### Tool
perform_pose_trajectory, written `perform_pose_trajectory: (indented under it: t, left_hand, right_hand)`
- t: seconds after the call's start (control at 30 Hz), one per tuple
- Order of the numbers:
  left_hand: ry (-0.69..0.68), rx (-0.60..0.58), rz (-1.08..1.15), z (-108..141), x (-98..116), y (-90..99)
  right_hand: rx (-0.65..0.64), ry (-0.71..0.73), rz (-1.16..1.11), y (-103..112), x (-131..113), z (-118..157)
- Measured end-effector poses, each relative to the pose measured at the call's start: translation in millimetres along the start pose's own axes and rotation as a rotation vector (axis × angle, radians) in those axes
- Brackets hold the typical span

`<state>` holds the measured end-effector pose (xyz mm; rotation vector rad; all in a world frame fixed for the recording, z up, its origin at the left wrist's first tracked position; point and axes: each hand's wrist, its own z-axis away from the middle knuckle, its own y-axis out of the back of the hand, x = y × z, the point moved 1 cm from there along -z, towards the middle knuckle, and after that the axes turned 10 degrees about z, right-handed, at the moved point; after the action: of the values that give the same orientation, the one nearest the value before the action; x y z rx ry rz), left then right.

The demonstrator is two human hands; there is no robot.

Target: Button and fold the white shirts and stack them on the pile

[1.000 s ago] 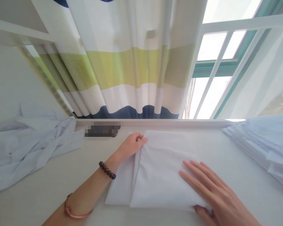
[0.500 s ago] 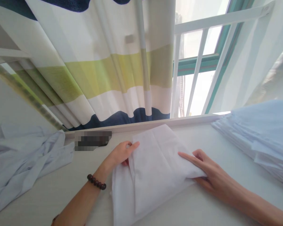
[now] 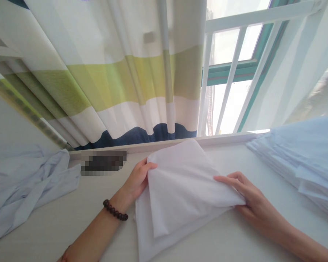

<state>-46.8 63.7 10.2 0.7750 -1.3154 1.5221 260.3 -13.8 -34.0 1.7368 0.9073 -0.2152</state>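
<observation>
A folded white cloth [image 3: 180, 185], possibly a garment, lies in front of me on a pale surface, its upper layer overlapping a lower one. Its left edge is pinched in my left hand [image 3: 139, 178], thumb on top and the other fingers hidden behind the fabric. At the right side, my right hand [image 3: 246, 196] grips the cloth's corner, index finger stretched along the top and thumb underneath. A dark beaded bracelet [image 3: 115, 210] circles my left wrist.
Crumpled white garments [image 3: 30, 182] lie at the left. A stack of folded light-blue cloth [image 3: 306, 156] sits at the right. A blurred dark object [image 3: 104, 162] rests near the back ledge. Behind are a striped curtain [image 3: 117, 83] and a white railing [image 3: 235, 58] before a window.
My right hand has drawn the cloth's corner slightly right. The upper layer's lower edge has lifted and shows more of the layer beneath. My left hand has closed more firmly on the left edge.
</observation>
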Motion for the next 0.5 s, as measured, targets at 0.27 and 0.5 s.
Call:
perform_pose_trajectory:
  t: [0.27,0.5]
  left_hand:
    - [0.133,0.061,0.06,-4.6,1.4,-5.5]
    - [-0.124,0.169,-0.09,11.6,31.4,-10.3]
  right_hand:
    - [-0.096,0.121,0.109,0.0,1.9,0.2]
    - [0.011,0.052,0.022,-4.5,4.8,-1.2]
